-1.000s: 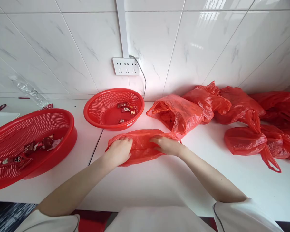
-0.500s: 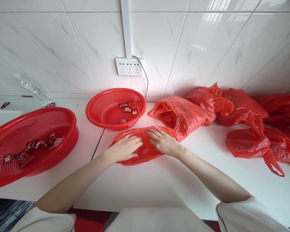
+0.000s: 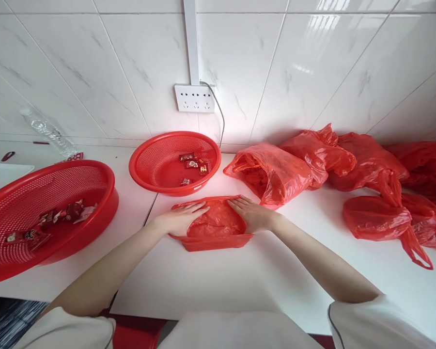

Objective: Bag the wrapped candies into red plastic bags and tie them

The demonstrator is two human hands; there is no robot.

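Note:
A red plastic bag (image 3: 218,220) lies on the white table with its mouth spread wide towards me. Along the bag's left side my left hand (image 3: 181,219) presses with fingers stretched out. At the right side my right hand (image 3: 252,213) rests likewise, fingers long and flat against the plastic. Both thumbs are hard to see. Just behind the bag stands a red colander (image 3: 148,172) with several small wrapped snacks (image 3: 192,164) in it. To the right, close to my right hand, a fuller red bag (image 3: 287,169) lies with its mouth open.
A larger red colander (image 3: 94,237) with several wrapped snacks (image 3: 72,211) stands at the left. Tied red bags (image 3: 376,218) crowd the right side. A clear plastic bottle (image 3: 53,135) lies at the back left. A power socket (image 3: 194,98) with a cable is on the tiled wall.
My hands have moved apart, from the middle of the bag to its two sides. The bag's mouth is now spread open and its front edge is straighter.

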